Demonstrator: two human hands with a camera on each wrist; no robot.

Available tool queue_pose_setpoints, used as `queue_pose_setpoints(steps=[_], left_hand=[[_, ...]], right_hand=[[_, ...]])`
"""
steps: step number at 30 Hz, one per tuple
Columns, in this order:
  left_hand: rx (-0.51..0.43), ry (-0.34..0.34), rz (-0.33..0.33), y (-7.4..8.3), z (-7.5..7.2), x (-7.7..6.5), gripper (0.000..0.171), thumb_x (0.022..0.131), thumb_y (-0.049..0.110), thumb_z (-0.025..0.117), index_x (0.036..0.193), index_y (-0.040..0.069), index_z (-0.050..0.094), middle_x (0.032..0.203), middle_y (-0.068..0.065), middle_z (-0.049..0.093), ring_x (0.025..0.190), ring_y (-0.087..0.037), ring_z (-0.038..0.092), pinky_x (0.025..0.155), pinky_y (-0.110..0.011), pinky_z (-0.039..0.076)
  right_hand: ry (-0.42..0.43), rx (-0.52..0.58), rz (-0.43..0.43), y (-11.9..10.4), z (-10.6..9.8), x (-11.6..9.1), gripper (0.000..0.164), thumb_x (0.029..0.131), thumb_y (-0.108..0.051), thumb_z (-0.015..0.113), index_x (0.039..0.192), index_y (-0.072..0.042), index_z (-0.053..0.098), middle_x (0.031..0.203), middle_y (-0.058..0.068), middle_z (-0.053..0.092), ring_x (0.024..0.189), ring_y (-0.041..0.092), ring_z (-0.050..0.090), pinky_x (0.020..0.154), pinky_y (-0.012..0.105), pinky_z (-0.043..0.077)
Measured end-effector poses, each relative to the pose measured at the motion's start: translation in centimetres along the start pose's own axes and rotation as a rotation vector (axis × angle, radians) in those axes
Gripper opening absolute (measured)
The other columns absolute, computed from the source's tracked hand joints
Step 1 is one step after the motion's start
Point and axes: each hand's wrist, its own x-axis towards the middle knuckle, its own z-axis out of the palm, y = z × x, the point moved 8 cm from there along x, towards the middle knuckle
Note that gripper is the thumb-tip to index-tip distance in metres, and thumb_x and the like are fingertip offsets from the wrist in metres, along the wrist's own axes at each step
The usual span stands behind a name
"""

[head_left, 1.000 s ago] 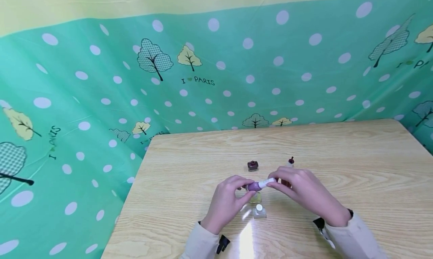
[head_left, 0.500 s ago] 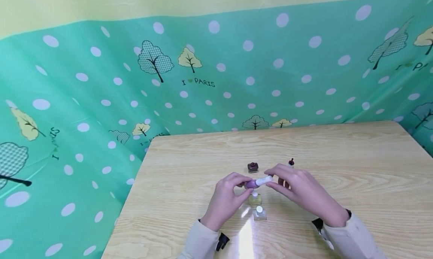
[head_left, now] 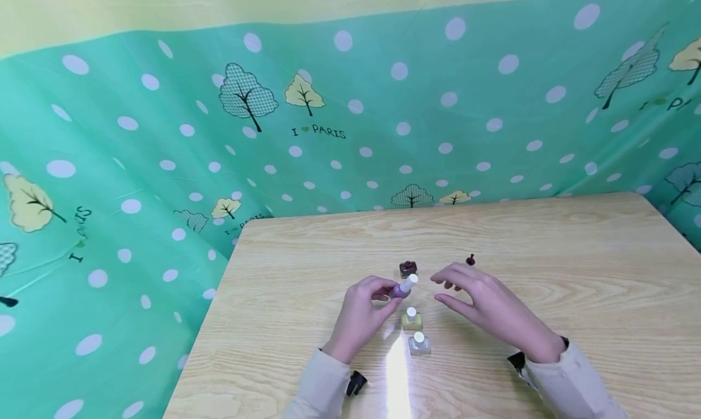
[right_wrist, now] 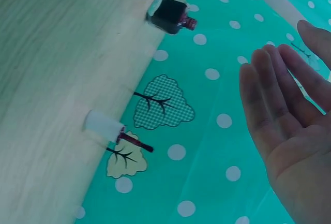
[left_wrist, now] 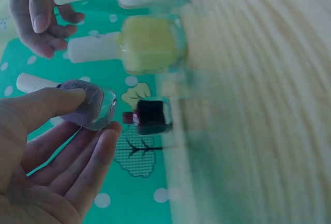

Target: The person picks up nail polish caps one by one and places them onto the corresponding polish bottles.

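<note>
My left hand (head_left: 361, 315) pinches a purple nail polish bottle (left_wrist: 83, 111) between thumb and fingers. The bottle is held above the table, and its white cap (head_left: 409, 282) tilts up to the right. To its right, my right hand (head_left: 484, 300) has relaxed fingers, holding nothing, apart from that cap. Just behind the purple bottle stands a dark red nail polish bottle (right_wrist: 168, 14) with its neck uncapped. Its likely match, a white cap (right_wrist: 105, 125) with a dark red brush pointing up, stands beyond my right hand, which partly hides it in the head view.
Nearer to me than the purple bottle, a yellow nail polish bottle (head_left: 412, 322) stands capped on the wooden table (head_left: 296, 273). A clear, pale nail polish bottle (head_left: 419, 346) with a white cap is in front of it. A green dotted curtain (head_left: 378, 103) hangs behind the table.
My right fingers have let go of the purple bottle's cap and drawn apart from it. With my left hand, the bottle has turned more upright and shifted slightly left.
</note>
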Motion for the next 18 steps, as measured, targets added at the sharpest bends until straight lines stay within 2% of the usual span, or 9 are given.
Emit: queue_pose_setpoints(steps=[11,18], left_hand=[[-0.007,-0.04,-0.101,-2.4,0.8,-0.2,0.021,0.086,0.011,0.076,0.106,0.008,0.072,0.103,-0.002,0.073,0.088,-0.007,0.068,0.081,-0.016,0.056],[-0.047,-0.07,-0.13,-2.8,1.3,0.4,0.022,0.086,0.009,0.076,0.107,0.007,0.072,0.103,-0.004,0.073,0.088,-0.008,0.069,0.08,-0.016,0.056]], right_hand=[[-0.077,0.005,0.068,1.8,1.6,-0.7,0.028,0.091,-0.022,0.072,0.119,-0.017,0.067,0.113,-0.006,0.066,0.099,0.013,0.065,0.083,0.034,0.059],[-0.087,-0.017,0.087,2.7,1.6,-1.1,0.028,0.09,-0.02,0.073,0.117,-0.012,0.068,0.11,-0.005,0.066,0.096,0.012,0.065,0.081,0.033,0.059]])
